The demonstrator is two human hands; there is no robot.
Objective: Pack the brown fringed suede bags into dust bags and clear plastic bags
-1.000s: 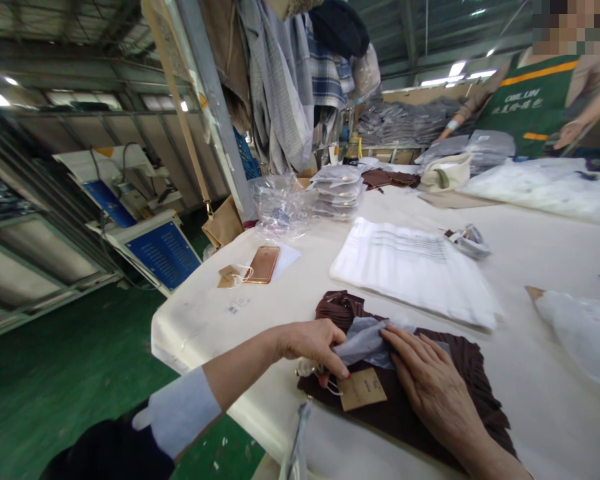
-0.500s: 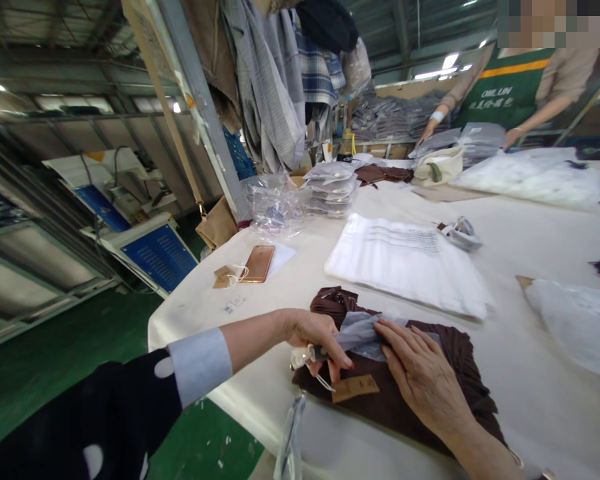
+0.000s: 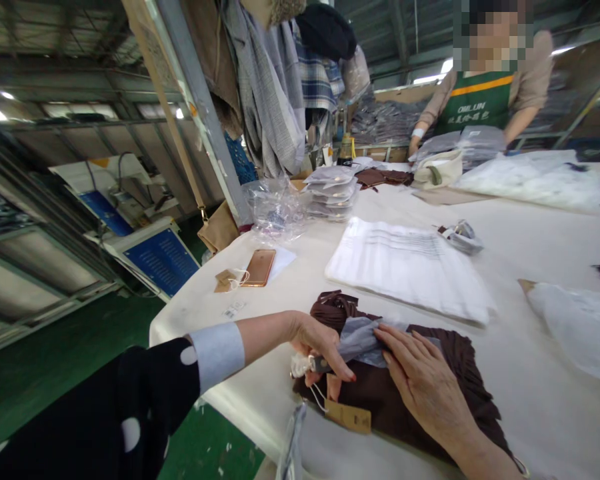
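A dark brown bag (image 3: 386,399) with fringe along its right side lies flat on the table in front of me. My left hand (image 3: 319,341) pinches a dark strap (image 3: 322,364) over the bag's left part; its metal end is wrapped in clear plastic. Grey wrapping (image 3: 360,339) covers the strap and runs between my two hands. My right hand (image 3: 425,377) rests on the wrapping and the bag, fingers stretched out. From a white string below my left hand hangs a brown paper tag (image 3: 349,417). Brown fringe strands (image 3: 334,310) are bunched behind my left hand.
Beyond the bag lies a stack of white plastic bags (image 3: 405,267). A phone (image 3: 259,268) and loose tags (image 3: 224,281) are at the left. Farther back are packed items (image 3: 331,192) and crumpled plastic (image 3: 275,208). A co-worker (image 3: 477,100) stands across the table (image 3: 540,247).
The paper tag has swung down and a little left, toward the bag's front edge. My hands stay nearly in place. The co-worker has shifted left and stands more upright.
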